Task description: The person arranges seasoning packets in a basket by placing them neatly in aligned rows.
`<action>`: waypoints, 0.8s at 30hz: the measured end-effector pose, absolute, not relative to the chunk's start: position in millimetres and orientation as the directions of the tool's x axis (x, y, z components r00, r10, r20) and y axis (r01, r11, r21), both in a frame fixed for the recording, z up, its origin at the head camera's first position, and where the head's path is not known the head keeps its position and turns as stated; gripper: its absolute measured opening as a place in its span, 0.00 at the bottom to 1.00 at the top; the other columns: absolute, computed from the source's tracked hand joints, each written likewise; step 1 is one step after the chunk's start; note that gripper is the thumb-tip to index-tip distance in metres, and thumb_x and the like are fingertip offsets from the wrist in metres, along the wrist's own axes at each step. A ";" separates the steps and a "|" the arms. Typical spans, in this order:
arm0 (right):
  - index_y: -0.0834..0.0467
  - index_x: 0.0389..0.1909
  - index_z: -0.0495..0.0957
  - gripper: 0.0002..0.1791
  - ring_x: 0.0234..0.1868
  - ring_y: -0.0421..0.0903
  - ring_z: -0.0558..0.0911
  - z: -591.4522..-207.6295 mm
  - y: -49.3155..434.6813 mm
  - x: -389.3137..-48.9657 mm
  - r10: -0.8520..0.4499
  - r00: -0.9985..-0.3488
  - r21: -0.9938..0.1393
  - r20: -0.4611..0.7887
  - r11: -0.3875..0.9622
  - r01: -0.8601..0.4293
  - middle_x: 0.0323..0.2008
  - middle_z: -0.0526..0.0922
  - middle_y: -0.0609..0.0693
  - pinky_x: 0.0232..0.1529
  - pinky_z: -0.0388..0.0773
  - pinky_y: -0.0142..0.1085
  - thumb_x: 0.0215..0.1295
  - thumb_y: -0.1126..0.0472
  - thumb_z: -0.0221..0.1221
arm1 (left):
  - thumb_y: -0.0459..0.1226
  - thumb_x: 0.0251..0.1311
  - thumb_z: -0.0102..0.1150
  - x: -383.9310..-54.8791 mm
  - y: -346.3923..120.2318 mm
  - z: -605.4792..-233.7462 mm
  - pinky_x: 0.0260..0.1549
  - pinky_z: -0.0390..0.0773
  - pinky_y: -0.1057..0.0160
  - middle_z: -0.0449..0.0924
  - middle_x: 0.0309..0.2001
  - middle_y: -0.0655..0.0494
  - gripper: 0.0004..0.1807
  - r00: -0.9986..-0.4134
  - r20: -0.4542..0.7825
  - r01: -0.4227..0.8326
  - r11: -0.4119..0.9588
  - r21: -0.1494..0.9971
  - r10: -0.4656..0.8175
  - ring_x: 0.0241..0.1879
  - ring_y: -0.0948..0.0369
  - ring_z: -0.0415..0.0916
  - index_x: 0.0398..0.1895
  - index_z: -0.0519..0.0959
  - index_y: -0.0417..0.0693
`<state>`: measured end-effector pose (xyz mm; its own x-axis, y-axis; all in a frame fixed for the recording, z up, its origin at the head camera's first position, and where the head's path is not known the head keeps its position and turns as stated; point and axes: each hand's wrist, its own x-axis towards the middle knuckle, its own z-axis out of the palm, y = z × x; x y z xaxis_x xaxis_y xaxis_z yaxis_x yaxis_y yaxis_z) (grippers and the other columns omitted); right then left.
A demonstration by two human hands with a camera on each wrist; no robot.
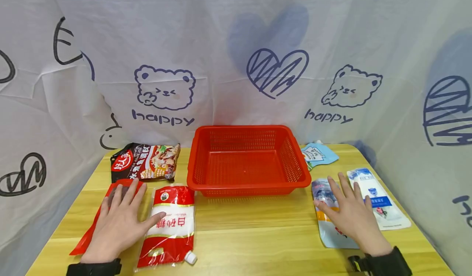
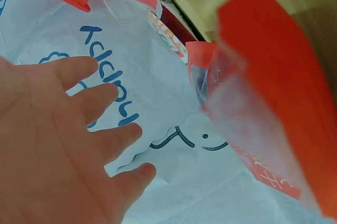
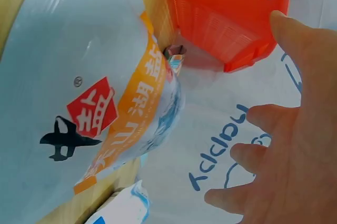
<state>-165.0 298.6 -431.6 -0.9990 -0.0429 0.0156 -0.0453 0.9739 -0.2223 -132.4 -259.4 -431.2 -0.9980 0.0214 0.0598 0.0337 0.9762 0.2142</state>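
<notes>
My left hand hovers with spread fingers over a red pouch at the table's left side. Its thumb overlaps a red-and-white bag of white sugar with a white spout cap. On the other side, my right hand is spread above a blue-grey salt bag with an orange band. A white pouch with a blue stripe lies just to its right. In both wrist views the palms hold nothing; the red pouch and the salt bag show close below them.
A red plastic basket stands at the back middle of the wooden table. Left of it lies a black seasoning packet; right of it, a light-blue spouted pouch. Printed white cloth hangs behind and at the sides.
</notes>
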 end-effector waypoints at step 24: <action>0.59 0.78 0.64 0.44 0.74 0.65 0.65 -395.2 231.0 -175.8 -0.315 -0.871 -0.278 0.378 0.859 -0.431 0.78 0.63 0.59 0.65 0.71 0.65 0.68 0.44 0.67 | 0.54 0.62 0.67 -148.0 -269.4 -392.9 0.65 0.63 0.27 0.60 0.77 0.34 0.46 -0.960 0.240 0.193 0.965 0.179 0.148 0.71 0.33 0.61 0.76 0.65 0.36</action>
